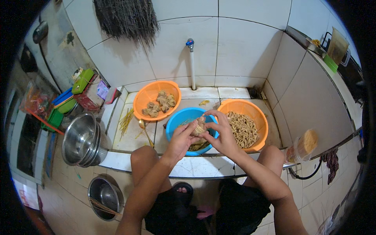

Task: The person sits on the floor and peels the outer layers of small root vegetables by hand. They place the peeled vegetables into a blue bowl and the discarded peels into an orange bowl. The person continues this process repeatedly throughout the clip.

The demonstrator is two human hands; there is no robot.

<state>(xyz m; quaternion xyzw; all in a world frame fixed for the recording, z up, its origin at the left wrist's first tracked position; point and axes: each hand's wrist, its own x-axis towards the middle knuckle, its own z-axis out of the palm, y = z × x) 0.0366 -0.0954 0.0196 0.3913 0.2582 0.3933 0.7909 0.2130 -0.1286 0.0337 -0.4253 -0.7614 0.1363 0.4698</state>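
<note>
Above a blue plastic basin [173, 129], my left hand [183, 139] and my right hand [221, 132] hold a small pale-brown bundle [199, 127] between their fingertips. It looks like coiled intestine wrapped in a rounded bunch, though its exact kind is hard to tell. Liquid and brownish pieces lie in the basin, partly hidden by my hands. To the left, an orange colander [144, 101] holds several similar bundles [162, 102]. On the right, another orange colander [263, 120] holds a heap of brownish twisted strips [242, 129].
A gold-coloured spoon [146, 133] and thin yellowish stalks [125, 122] lie beside the left colander. Stacked steel bowls [80, 141] stand at the left. A tap [190, 44] rises behind the basin. A steel pot with thin sticks [104, 195] is on the floor; a plastic container [293, 149] stands right.
</note>
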